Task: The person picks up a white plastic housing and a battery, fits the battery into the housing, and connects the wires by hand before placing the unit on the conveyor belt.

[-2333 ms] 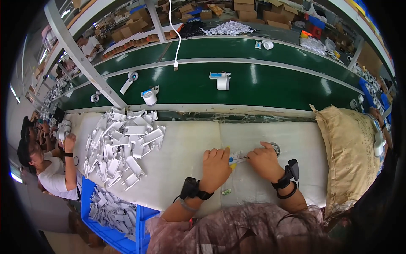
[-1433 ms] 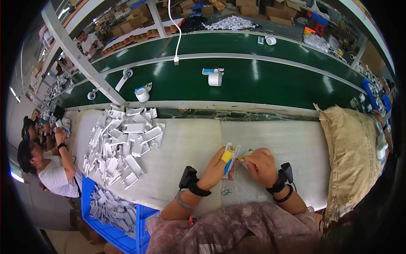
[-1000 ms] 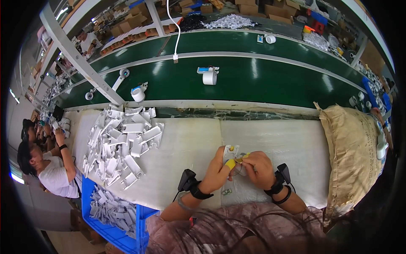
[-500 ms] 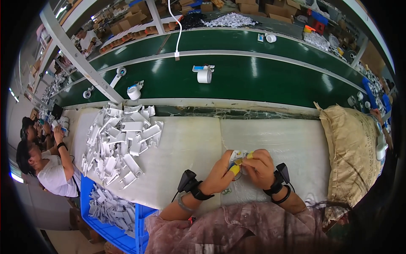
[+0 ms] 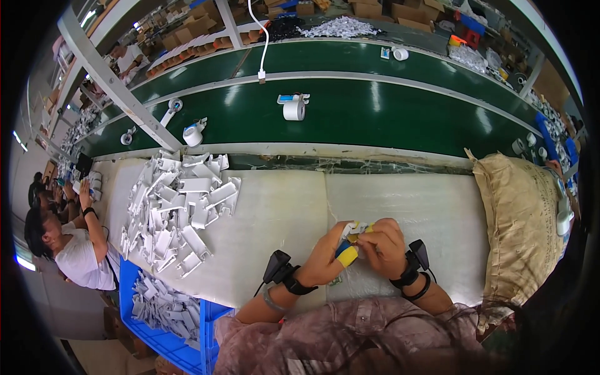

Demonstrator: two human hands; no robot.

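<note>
Clamped on a white part [image 5: 348, 232], the left hand [image 5: 326, 255] sits beside the right hand [image 5: 385, 250] — whose grip I cannot tell — right of the pile [image 5: 182, 209].

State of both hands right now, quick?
Left hand: closed, holding a small white plastic part.
Right hand: closed, fingers bunched at that same part; what they pinch, if anything, cannot be told.

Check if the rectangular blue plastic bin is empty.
Not empty: pale grey plastic parts lie heaped inside the bin; how deep, I cannot tell.
</note>
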